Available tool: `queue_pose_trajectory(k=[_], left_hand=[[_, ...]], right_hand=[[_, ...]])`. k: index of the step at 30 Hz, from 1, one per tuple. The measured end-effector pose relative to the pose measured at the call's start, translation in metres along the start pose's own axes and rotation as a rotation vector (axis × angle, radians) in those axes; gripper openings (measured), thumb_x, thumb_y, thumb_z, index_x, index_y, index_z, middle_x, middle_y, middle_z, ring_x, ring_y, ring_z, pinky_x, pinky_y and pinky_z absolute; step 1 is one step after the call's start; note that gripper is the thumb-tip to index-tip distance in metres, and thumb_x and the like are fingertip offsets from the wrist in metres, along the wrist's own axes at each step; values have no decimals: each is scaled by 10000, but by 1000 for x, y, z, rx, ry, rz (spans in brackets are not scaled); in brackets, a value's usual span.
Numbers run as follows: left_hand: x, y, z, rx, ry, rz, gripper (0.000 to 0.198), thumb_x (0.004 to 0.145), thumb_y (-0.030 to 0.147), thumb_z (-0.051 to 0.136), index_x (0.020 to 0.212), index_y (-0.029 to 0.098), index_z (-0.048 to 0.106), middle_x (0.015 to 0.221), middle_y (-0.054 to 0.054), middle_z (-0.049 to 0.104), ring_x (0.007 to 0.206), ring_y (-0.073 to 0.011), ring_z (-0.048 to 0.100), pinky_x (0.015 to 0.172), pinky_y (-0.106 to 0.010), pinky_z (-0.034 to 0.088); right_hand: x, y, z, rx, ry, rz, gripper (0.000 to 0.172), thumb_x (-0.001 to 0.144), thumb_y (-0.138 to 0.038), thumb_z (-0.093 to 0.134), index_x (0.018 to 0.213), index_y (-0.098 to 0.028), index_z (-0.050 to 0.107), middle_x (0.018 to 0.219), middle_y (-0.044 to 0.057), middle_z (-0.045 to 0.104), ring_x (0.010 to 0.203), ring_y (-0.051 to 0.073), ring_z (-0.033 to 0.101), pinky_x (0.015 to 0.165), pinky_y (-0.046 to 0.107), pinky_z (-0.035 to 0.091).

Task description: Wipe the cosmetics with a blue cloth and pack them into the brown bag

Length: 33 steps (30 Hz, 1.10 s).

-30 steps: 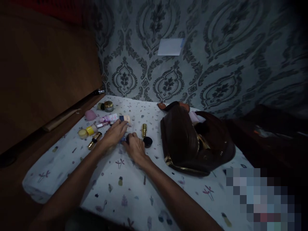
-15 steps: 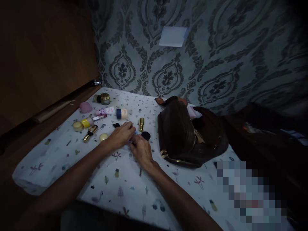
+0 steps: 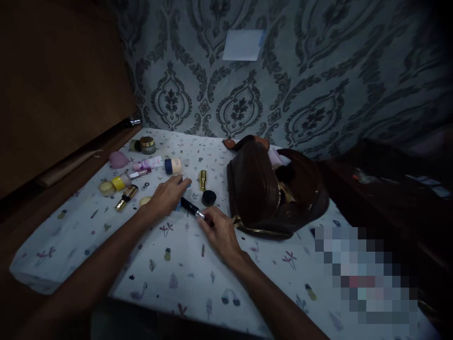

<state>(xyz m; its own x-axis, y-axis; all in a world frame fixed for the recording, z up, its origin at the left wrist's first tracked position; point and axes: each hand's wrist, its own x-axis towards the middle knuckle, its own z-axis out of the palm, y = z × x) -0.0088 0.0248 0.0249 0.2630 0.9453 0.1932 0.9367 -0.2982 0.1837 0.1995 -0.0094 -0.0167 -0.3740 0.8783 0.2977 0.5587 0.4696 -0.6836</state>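
My right hand [image 3: 223,236] is closed around one end of a slim black tube with a silver band [image 3: 191,208], held low over the patterned cloth. Its other end points toward my left hand [image 3: 166,194], whose fingers are bent together. A bit of something blue [image 3: 178,206] shows beneath that hand; its shape is hidden. Just beyond the tube lies a round black lid or pot [image 3: 208,198], with a gold lipstick-like tube [image 3: 202,180] behind it. A pale round item [image 3: 145,201] is partly covered by my left wrist.
An open brown leather bag [image 3: 258,193] stands right of my hands. On the left are a jar with a gold lid [image 3: 147,145], a pink sponge [image 3: 118,159], a blue-capped bottle [image 3: 173,165], a pink-and-white tube [image 3: 148,163] and a gold-and-black tube [image 3: 126,197]. A patterned wall [image 3: 198,85] rises behind.
My hands have moved apart, the right one toward me and to the right. The black tube, hidden before, now shows between them. The view has shifted slightly.
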Motion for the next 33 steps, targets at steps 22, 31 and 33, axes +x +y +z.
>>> queue_pose_trajectory(k=[22,31,33], left_hand=[[0,23,27,163,190,468,392,1039,377,406,805,175,647,752,-50,646,815,-209,533,704,-341,382],[0,19,28,130,213,443,473,1056,384,347,744,183,639,689,-42,650,755,-193,542,676,-322,391],[1,15,25,129,188,391,473,1056,381,347,750,184,649,700,-47,668,765,-197,554,674,-321,396]], right_hand=[[3,6,5,465,-61,135,191,854,-358,646,956,-202,688,734,-11,629,658,141,540,624,252,434],[-5,-3,2,73,-34,-71,88,899,-185,573,823,-201,614,817,38,628,723,172,577,697,288,455],[-5,-3,1,73,-20,-74,94,916,-185,557,848,-203,620,825,38,623,725,171,585,691,282,458]])
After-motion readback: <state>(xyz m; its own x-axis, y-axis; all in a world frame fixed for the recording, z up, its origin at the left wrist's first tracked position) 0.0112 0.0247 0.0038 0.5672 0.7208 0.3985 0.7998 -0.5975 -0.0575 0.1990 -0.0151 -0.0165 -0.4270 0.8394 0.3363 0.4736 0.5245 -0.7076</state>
